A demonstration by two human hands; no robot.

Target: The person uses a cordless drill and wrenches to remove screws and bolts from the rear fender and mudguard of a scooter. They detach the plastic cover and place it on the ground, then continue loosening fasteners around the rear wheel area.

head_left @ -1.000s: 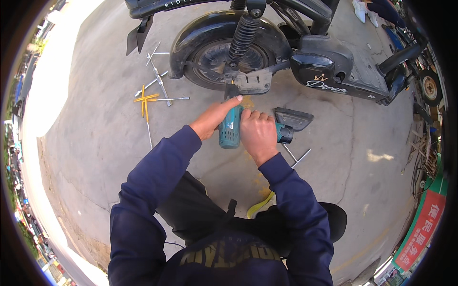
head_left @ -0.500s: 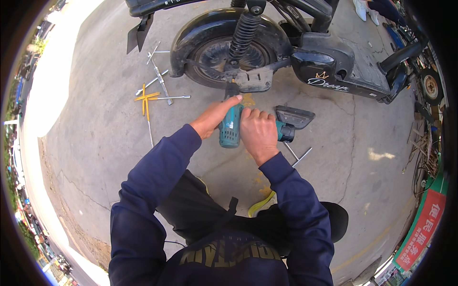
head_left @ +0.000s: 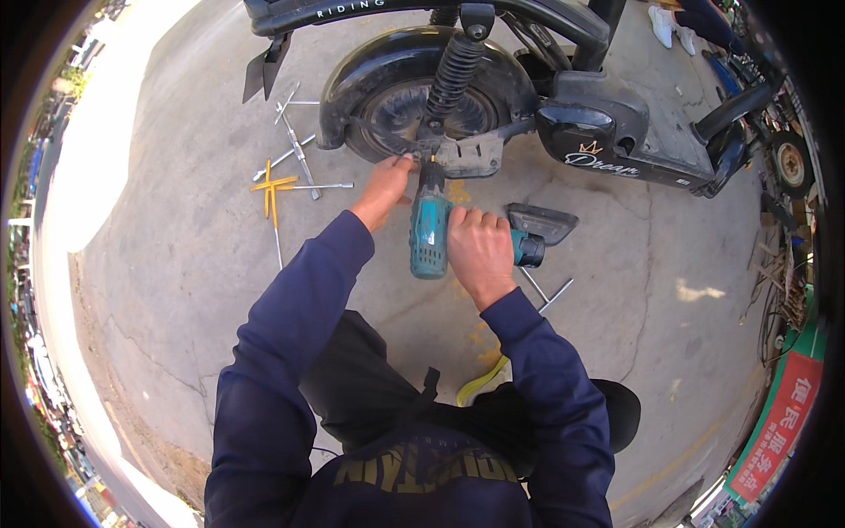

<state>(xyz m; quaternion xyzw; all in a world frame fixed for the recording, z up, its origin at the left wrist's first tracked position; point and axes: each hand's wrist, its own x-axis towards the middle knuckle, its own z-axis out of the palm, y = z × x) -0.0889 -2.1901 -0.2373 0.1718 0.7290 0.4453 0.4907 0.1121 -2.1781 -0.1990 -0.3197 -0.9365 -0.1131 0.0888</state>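
A teal and black cordless drill (head_left: 429,238) points away from me at the rear wheel (head_left: 409,110) of a black electric scooter (head_left: 607,132). My right hand (head_left: 481,251) is wrapped round its handle, the black battery sticking out to the right. The drill's tip is at the metal bracket (head_left: 468,158) low on the wheel, below the shock absorber (head_left: 456,79); whether it touches a fastener is too small to tell. Left of the tip, my left hand (head_left: 385,192) has its thumb and fingers drawn together against the bracket's edge. What they pinch is hidden.
Left of the wheel lie a yellow-handled cross wrench (head_left: 275,186) and several silver T-wrenches (head_left: 299,150). A black plastic pedal-like part (head_left: 543,223) rests right of the drill, near another T-wrench (head_left: 556,295). Another person's white shoes (head_left: 673,31) show at the far right.
My left hand has left the drill's front and reached forward to the bracket by the wheel. The drill stays in my right hand, shifted slightly toward me.
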